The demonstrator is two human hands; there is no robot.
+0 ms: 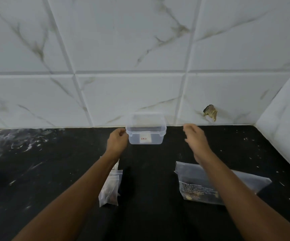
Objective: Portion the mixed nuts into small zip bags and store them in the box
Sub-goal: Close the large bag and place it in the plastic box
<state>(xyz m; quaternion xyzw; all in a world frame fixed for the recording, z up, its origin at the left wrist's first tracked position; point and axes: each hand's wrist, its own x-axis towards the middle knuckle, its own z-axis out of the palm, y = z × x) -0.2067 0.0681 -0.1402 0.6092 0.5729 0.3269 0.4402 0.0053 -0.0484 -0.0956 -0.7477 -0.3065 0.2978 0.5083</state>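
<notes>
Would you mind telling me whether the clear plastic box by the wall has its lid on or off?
Off. The clear plastic box stands upright with an open rim and no lid in view; the left hand touches its left side.

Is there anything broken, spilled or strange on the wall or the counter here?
Yes. The wall tile has a ragged hole low down, right of the clear box. The black counter carries white smears at the left. No nuts look spilled.

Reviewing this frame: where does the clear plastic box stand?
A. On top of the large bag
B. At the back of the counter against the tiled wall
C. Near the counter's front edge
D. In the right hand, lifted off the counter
B: the clear plastic box sits on the black counter right at the tiled wall, with the left hand at its side.
</notes>
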